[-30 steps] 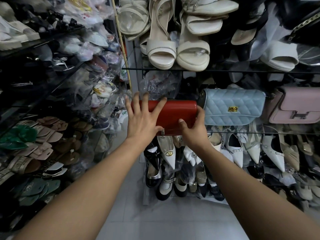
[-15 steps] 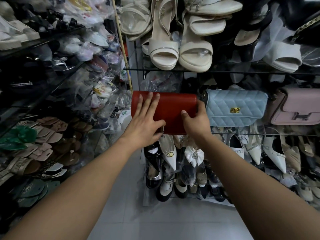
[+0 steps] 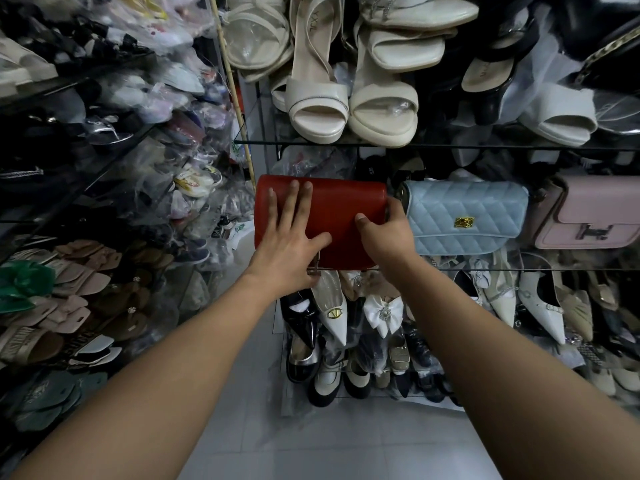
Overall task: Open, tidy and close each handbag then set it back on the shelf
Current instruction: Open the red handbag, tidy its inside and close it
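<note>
You stood in a narrow shop aisle with a grey tiled floor point(image 3: 329, 445) underfoot. On your left, a dark rack point(image 3: 69, 188) was crowded with flat sandals point(image 3: 69, 282) and shoes in clear plastic wrap. Ahead of you were glass shelves: cream heeled sandals point(image 3: 349, 109) on the upper one, pointed white shoes point(image 3: 332, 306) packed below, and between them the glass shelf point(image 3: 485, 270) that carried the bags.

Both your bare arms reached forward and up to that shelf. Your left hand point(image 3: 291, 251) lay flat on the front of the red handbag point(image 3: 346, 220), fingers straight and close together pointing up, thumb spread to the right, the heel of the hand near the bag's lower edge. Your right hand point(image 3: 384, 233) gripped the bag's right end, thumb pressed on the front face and the fingers curled behind the end, out of sight, in the gap next to the blue quilted handbag point(image 3: 464, 216).

The red handbag stood at the left end of the shelf, closed, its front face toward you. Its long axis ran left to right along the shelf's edge, with the top edge dipping slightly to the right. To its right, just beside it, stood the blue quilted handbag, then the pink handbag point(image 3: 595, 213), both facing you the same way.
</note>
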